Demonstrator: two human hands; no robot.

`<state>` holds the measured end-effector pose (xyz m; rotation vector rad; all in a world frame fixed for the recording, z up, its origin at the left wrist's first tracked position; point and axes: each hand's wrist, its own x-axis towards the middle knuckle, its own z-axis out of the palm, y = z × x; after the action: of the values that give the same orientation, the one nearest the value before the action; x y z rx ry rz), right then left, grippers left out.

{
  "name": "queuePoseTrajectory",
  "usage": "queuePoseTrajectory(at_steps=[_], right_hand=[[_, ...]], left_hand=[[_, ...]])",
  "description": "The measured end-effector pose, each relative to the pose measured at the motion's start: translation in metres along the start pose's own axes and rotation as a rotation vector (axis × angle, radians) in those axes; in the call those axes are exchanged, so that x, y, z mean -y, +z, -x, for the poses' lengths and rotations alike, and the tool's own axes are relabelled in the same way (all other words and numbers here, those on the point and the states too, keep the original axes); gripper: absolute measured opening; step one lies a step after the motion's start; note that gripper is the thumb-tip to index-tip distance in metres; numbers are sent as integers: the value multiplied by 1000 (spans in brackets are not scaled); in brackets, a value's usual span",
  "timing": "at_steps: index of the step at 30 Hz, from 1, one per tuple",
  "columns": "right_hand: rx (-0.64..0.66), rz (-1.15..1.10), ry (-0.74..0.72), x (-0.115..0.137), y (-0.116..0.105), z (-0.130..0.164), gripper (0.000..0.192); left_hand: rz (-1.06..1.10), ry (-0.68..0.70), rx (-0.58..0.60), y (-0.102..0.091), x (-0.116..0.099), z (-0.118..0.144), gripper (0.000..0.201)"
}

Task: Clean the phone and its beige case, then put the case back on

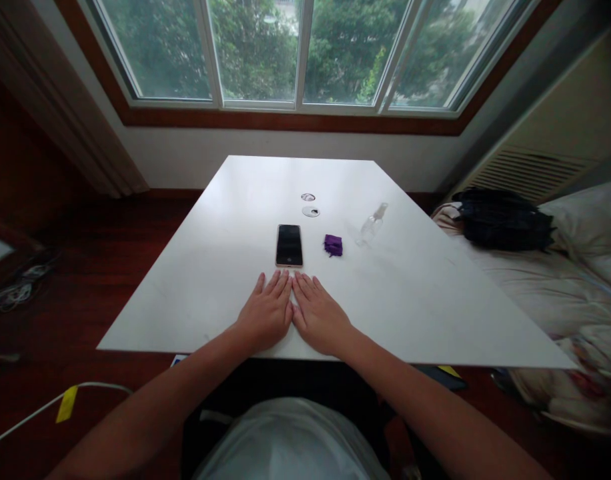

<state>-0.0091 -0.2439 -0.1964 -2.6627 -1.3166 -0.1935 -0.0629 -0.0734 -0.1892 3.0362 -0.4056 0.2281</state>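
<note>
My left hand [266,308] and my right hand [319,313] lie flat, palms down, side by side at the near edge of a white table [410,300]. Their fingers point forward and hold nothing; the index fingers and thumbs nearly meet. Just beyond the fingertips rests a smartphone [289,245], its dark screen facing up. To its right is a small folded purple cloth [333,245]. Farther right lies a clear spray bottle [373,223] on its side. Behind the phone are two small round flat items, a white disc [311,211] and a ring-like one [308,197].
A wide window [300,53] stands past the table's far edge. On the right, a black bag or garment [503,219] sits on a pale cloth-covered surface [515,280]. A white cable with a yellow tag [66,404] runs over the floor at lower left.
</note>
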Motion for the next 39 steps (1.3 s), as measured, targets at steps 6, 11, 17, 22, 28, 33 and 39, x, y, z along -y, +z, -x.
queuePoseTrajectory(at_steps=[6,11,17,22,28,33,39], right_hand=[[10,-12,31,0,0,0,65],[15,-24,53,-1,-2,0,65],[12,-32,60,-7,-5,0,67],[-3,-16,66,-12,-1,2,67],[9,-11,62,-11,1,2,67],[25,-7,69,-11,-2,2,67],[16,-21,70,-9,3,2,67]], left_hand=[[3,3,10,0,0,0,59],[15,-6,18,-1,0,0,60],[7,-34,13,1,-6,-4,59],[12,-26,36,-1,-10,-8,59],[20,-26,55,0,-9,-8,59],[14,-25,48,0,-8,-7,59],[25,-27,27,8,-9,-7,59]])
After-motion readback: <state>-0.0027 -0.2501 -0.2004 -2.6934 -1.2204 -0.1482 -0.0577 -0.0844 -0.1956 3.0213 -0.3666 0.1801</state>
